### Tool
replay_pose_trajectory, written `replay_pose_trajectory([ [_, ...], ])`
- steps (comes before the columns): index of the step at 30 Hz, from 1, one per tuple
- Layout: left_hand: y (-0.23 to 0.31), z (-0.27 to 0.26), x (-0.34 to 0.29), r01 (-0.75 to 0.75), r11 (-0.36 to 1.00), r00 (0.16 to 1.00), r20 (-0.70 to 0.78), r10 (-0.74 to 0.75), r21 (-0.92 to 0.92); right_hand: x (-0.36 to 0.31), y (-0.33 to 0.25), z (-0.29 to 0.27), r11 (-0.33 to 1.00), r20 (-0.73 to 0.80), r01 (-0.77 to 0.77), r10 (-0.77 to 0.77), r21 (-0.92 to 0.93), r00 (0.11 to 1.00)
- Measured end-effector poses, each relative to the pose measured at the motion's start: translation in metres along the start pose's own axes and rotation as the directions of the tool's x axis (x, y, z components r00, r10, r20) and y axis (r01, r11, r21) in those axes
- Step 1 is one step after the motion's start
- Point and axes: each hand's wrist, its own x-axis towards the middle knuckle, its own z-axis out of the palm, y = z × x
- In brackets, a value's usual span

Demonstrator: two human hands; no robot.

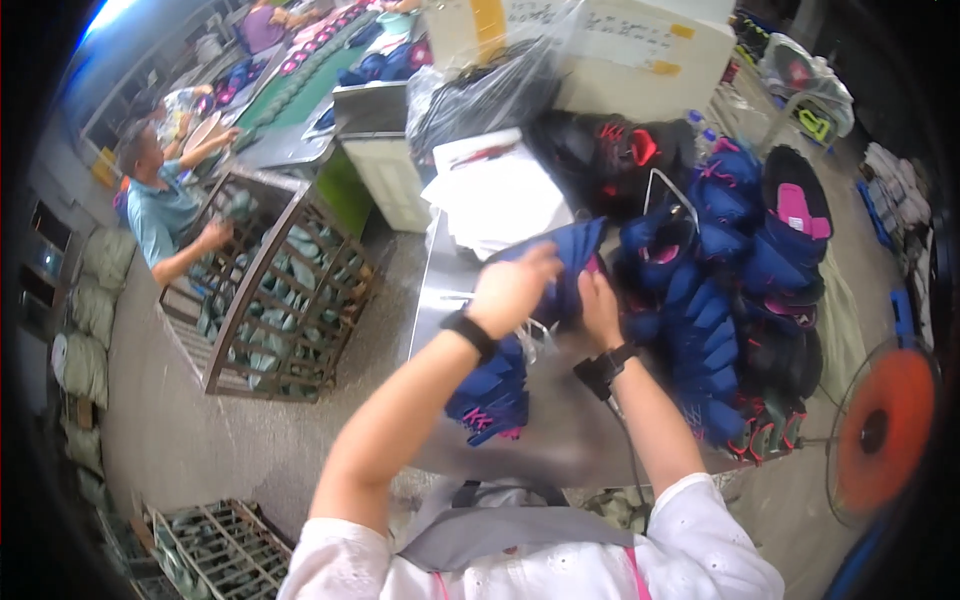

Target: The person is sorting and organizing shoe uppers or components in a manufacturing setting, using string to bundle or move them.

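A navy blue shoe upper [582, 240] is raised over the metal worktable, between my two hands. My left hand [512, 290] is on its left side with fingers curled against the fabric, slightly blurred. At its right edge, my right hand [602, 312] grips it, thumb pointing upward. Below my left wrist lies a bundle of navy uppers with pink laces [492, 400]. Just beyond the held piece is a stack of white paper sheets [500, 200].
Stacked navy uppers [700, 340] and black-and-red shoes [610, 150] crowd the table's right and far side. An orange fan [880, 430] stands at right. A slatted crate [290, 290] is at left, beside a person in a blue shirt [155, 220]. A large carton [630, 60] stands behind.
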Motion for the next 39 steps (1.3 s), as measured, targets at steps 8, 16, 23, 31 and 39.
replay_pose_trajectory([
  [8,-0.046,-0.031,-0.208,0.624,0.770,0.728,0.456,-0.512,-0.134,-0.013,-0.021,0.030,0.768,-0.039,-0.054,0.038,-0.639,0.999],
  [16,-0.105,0.056,-0.214,0.491,0.175,0.871,0.475,-0.124,-0.853,-0.104,-0.046,0.037,0.989,-0.395,-0.112,0.064,-0.100,0.917],
  [23,-0.199,-0.053,-0.240,0.514,-0.194,0.855,0.518,0.036,-0.835,-0.137,-0.224,0.132,0.990,-0.415,-0.009,-0.052,-0.142,0.908],
  [31,-0.357,-0.145,-0.309,0.352,-0.198,0.931,0.364,-0.028,-0.915,-0.100,-0.337,0.279,0.967,-0.207,0.224,-0.197,0.119,0.958],
  [39,-0.429,-0.226,-0.264,0.351,0.024,0.923,0.341,-0.179,-0.936,-0.037,-0.357,0.349,0.930,-0.084,0.220,-0.204,0.295,0.975],
])
